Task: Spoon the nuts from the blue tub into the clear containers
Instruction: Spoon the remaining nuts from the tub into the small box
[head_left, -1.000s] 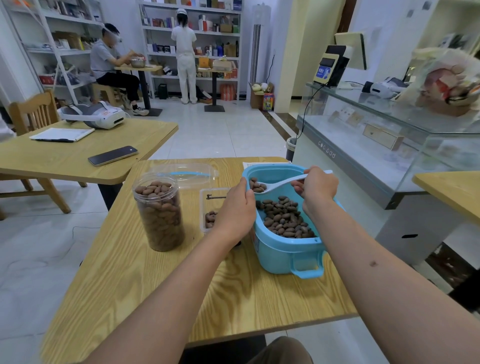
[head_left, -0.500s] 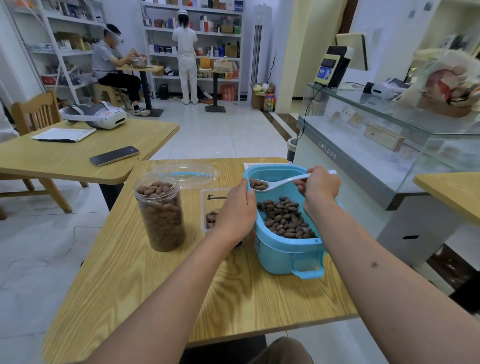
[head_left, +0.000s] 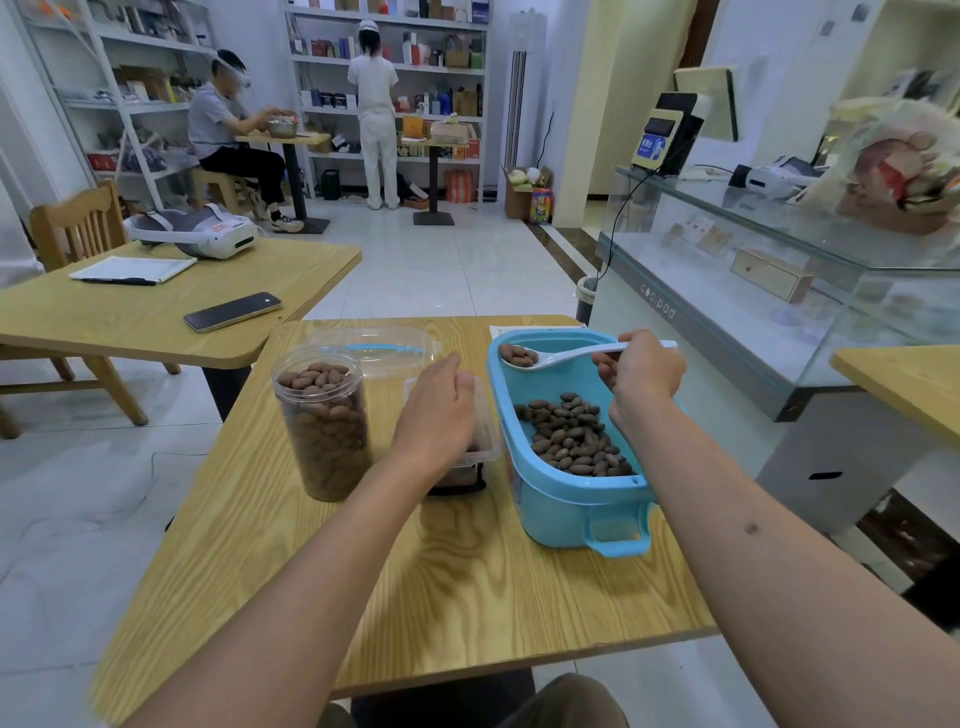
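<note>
Fingers (head_left: 610, 376) of R hand (head_left: 641, 371) pinching spoon (head_left: 550, 357) w/ nuts (head_left: 519, 356), over blue tub (head_left: 566, 499)

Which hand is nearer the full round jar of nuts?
Left. The left hand rests on the small clear container just right of the jar; the right hand holds the spoon over the blue tub, farther right.

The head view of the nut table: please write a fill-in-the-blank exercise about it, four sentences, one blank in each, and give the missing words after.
1. The right hand holds a white plastic ____ loaded with nuts.
2. The loaded nuts hover over the far end of the ____ plastic tub.
3. The tall round clear jar stands to the ____ of the left hand.
4. The small clear rectangular container sits between the jar and the ____.

Missing words: spoon; blue; left; tub
</note>
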